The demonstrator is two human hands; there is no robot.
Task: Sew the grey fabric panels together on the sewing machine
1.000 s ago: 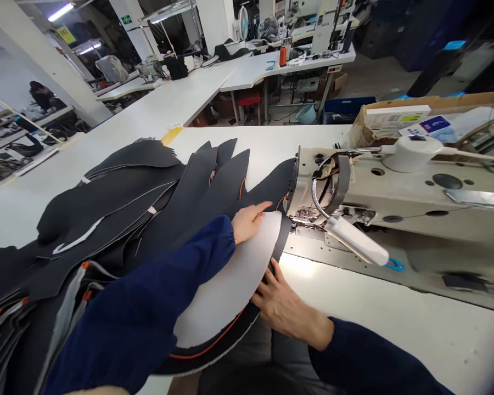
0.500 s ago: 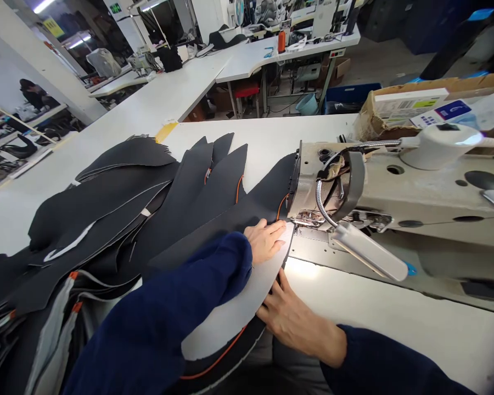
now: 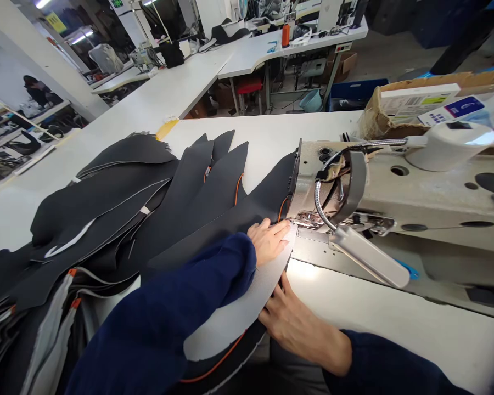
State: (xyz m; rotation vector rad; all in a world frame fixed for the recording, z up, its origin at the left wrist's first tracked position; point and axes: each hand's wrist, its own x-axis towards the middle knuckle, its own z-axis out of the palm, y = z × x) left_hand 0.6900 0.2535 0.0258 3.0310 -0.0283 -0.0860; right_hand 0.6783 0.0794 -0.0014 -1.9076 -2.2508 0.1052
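My left hand [image 3: 268, 241] lies flat with fingers outstretched on a grey-backed fabric panel [image 3: 220, 323], its fingertips close to the presser foot [image 3: 308, 220] of the sewing machine [image 3: 379, 186]. Black fabric with orange piping [image 3: 226, 359] shows beneath the panel's lower edge. At the panel's right edge, my right hand [image 3: 298, 323] curls its fingers around the layers; some fingertips are hidden underneath. A dark panel [image 3: 214, 233] stretches left from the machine, alongside my left forearm. The needle point is too small to make out.
Stacked dark fabric pieces [image 3: 107, 192] cover the table's left side. A lamp head [image 3: 368, 257] on a flexible metal neck hangs before the machine. Behind it stands a cardboard box [image 3: 374, 115] with packages. A person [image 3: 41, 92] sits far left.
The grey-backed panel and both hands have shifted slightly right, toward the presser foot. My view has also shifted slightly. Both hands keep about the same pose.
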